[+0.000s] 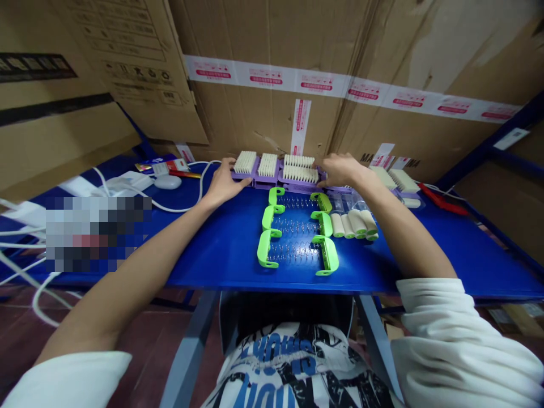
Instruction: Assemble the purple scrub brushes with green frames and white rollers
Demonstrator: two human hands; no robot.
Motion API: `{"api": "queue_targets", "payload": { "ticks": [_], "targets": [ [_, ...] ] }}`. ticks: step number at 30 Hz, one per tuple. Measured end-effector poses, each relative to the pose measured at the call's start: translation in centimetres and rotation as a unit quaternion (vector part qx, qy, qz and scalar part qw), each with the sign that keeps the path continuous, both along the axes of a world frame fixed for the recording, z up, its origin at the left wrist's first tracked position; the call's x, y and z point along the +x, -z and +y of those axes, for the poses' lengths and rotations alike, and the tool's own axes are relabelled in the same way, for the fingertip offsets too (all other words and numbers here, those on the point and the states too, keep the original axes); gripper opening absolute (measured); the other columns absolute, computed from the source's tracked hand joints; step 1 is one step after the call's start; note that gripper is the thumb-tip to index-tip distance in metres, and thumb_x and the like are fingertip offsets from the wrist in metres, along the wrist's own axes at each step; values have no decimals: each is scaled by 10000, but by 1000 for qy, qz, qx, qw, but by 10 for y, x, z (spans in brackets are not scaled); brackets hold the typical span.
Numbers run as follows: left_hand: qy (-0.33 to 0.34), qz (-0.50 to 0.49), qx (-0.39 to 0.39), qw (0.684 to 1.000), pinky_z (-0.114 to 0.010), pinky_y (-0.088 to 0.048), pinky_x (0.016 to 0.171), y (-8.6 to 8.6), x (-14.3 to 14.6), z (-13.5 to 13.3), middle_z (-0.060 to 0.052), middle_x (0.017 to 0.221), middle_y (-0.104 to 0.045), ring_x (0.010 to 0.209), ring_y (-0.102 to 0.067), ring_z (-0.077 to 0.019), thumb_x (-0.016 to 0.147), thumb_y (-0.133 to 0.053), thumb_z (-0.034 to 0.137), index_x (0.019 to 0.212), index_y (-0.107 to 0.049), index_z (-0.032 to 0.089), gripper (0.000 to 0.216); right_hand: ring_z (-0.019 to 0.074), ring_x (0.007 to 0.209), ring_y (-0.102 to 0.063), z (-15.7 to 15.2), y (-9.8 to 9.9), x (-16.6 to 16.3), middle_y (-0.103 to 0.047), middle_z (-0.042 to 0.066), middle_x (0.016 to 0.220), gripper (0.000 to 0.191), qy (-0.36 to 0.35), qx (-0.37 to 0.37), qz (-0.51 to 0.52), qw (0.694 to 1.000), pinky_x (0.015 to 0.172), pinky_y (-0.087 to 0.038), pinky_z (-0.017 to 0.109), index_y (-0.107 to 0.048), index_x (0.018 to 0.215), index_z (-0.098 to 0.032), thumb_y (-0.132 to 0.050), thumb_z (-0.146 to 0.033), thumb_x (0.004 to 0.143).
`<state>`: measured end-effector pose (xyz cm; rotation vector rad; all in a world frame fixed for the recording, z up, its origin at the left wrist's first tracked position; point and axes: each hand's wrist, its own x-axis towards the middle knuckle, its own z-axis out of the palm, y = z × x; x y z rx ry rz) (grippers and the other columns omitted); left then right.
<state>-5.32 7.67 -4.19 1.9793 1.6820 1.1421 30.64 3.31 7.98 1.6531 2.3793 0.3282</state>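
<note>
Patterned shirt [276, 368] shows at six o'clock. Purple racks [297, 186] line the desk [229, 249] at twelve; the left hand [225, 184] at ten and right hand [344, 170] at two meet them half-open, whether gripping I cannot tell. Green brackets [263, 249] lie at the racks' six o'clock.

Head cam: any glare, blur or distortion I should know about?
Head view: pale glare on the blue tabletop around the nearest springs, muddying the thin wire; head view: wide-angle look, white sleeves seeming stretched toward the lower corners; head view: dim upper-right corner; head view: a pixelated patch at left masks whatever is under it.
</note>
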Motion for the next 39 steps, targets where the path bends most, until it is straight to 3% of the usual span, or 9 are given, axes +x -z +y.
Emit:
{"api": "queue_targets", "payload": {
  "ticks": [5,9,11,15,21,24,28,32,39],
  "targets": [
    [0,1,-3,1000,-575,-561,1353,1,1,1,-215,1615,-742,1532,-733,-429,916,-905,360,1516,-541,220,715,448,1445,-747,-9,-10,20,-794,181,1586,683,-6,20,64,998,1165,-633,619,-716,1681,-246,-797,-546,1073],
    [4,-8,-9,1000,-582,-549,1364,1,3,3,-226,1612,-741,1559,-717,-445,922,-914,353,1511,-551,218,705,386,1211,-830,-47,-35,91,-888,138,1272,641,30,68,208,975,1098,-647,568,-856,1449,-246,-719,-731,1052],
    [6,-18,-8,1000,-582,-554,1359,0,4,3,-237,1608,-744,1558,-720,-448,911,-915,333,1491,-563,211,690,360,1096,-837,-72,-40,132,-888,128,1242,777,67,7,240,968,1032,-670,545,-854,1471,-261,-763,-835,955],
    [3,-35,-3,999,-612,-572,1335,-1,6,2,-254,1569,-766,1521,-747,-456,878,-907,291,1442,-580,198,658,365,1108,-847,-99,-23,179,-803,195,1505,1301,108,-111,348,925,893,-730,504,-560,1844,-265,-936,-845,742],
    [-12,-26,-3,1000,-623,-557,1353,-1,5,0,-246,1612,-743,1545,-731,-447,887,-877,290,1429,-563,220,631,445,1306,-813,-91,5,174,-781,211,1522,1159,74,-133,332,931,1148,-687,629,-733,1685,-225,-953,-804,705],
    [-15,-18,-8,1000,-618,-544,1368,-1,3,0,-247,1632,-735,1561,-719,-435,894,-874,301,1443,-555,216,640,446,1397,-783,-94,5,176,-717,228,1641,1276,96,-142,343,924,1182,-684,593,-610,1794,-204,-947,-804,720],
    [-17,-13,-6,1000,-614,-566,1353,2,0,3,-245,1628,-740,1521,-746,-432,869,-895,322,1475,-563,204,701,412,1293,-819,-108,-1,184,-754,260,1554,1289,157,-158,360,906,1179,-681,578,-456,1869,-144,-942,-687,806],
    [-22,-6,-1,1000,-637,-568,1358,4,-2,5,-231,1619,-754,1520,-748,-436,852,-904,305,1508,-567,204,744,372,1233,-846,-115,-5,184,-736,249,1567,1381,169,-182,414,876,1144,-692,544,-320,1926,-193,-984,-536,764],
    [-21,-5,5,1000,-642,-584,1345,5,-2,5,-196,1570,-786,1485,-767,-423,835,-915,296,1469,-569,230,725,429,1237,-856,-102,8,183,-847,150,1353,1377,173,-207,389,881,1120,-712,620,-325,1915,-306,-973,-490,714]
  ]
}}
